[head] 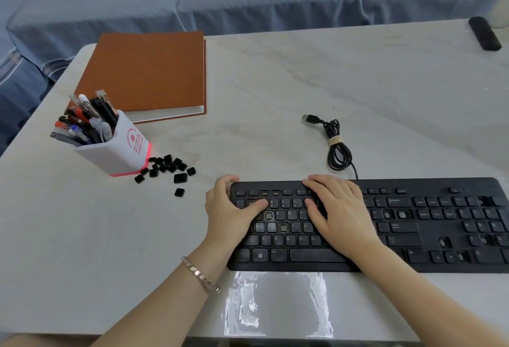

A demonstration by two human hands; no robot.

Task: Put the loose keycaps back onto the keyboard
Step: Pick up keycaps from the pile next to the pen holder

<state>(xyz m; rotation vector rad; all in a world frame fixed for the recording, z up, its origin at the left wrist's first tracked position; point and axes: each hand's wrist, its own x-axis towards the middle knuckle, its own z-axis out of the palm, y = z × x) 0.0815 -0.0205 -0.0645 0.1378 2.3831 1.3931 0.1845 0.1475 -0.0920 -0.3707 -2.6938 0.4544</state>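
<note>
Keycaps (168, 169) nr table's (275, 85) left edge could scatter if keyboard (413, 225) slides: L hand (231, 209) fingers curl round its corner, R hand (338, 209) fingers lie flat.

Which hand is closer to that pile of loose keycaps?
Left. The left hand holds the keyboard's left end, nearest the loose keycaps; the right hand lies on it farther right.

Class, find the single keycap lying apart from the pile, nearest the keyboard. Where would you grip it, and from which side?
Pinch the lone keycap by two opposite side walls, coming down from above. It lies flat and low on the table, apart from the pile, so there is room on either side.
</note>
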